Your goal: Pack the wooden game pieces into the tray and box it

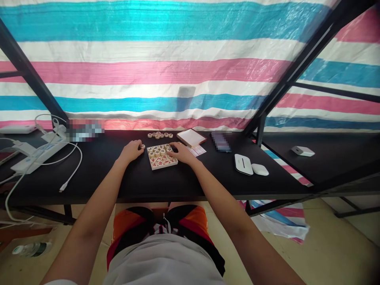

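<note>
A shallow white box [162,167] of Chinese chess pieces lies on the black desk, with round wooden pieces in rows inside it, red characters nearest me and dark ones behind. Left of the box, my left hand [133,151] is closed on a Chinese chess piece [143,147] held at its fingertips. My right hand [181,153] grips the right side of the box, thumb and fingers reaching over its edge and hiding part of the pieces there. Several loose pieces [157,135] lie in a group behind the box.
Behind my right hand lie a box lid [191,138] and a printed paper [198,151]. A blurred phone [220,141], a white device [244,164] and an earbud case [260,170] are to the right. A power strip [38,157] and white cables [77,158] occupy the desk's left.
</note>
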Available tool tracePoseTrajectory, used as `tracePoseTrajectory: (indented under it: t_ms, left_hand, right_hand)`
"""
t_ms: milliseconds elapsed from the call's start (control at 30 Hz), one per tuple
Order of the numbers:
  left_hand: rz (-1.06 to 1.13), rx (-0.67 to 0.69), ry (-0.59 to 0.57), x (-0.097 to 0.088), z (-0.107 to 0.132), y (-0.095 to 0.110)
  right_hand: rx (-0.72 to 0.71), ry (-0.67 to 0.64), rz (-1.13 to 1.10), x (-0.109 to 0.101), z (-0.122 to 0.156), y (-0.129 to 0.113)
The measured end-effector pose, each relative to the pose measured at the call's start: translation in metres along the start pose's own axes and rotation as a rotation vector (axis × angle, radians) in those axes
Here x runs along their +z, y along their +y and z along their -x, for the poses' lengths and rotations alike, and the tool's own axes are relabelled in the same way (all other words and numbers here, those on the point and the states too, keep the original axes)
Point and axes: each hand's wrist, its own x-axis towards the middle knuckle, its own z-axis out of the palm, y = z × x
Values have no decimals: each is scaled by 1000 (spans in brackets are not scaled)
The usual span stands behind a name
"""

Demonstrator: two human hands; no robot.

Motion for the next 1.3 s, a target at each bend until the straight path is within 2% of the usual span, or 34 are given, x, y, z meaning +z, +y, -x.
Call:
tracePoseTrajectory:
  t_ms: [200,1300]
  left_hand:
    - [157,15,7,7,-3,-13]
    - [182,32,-7,7,-4,-11]
  right_hand:
    - [-6,3,-16,0,-1,2]
    - [-6,-9,-26,0,1,2]
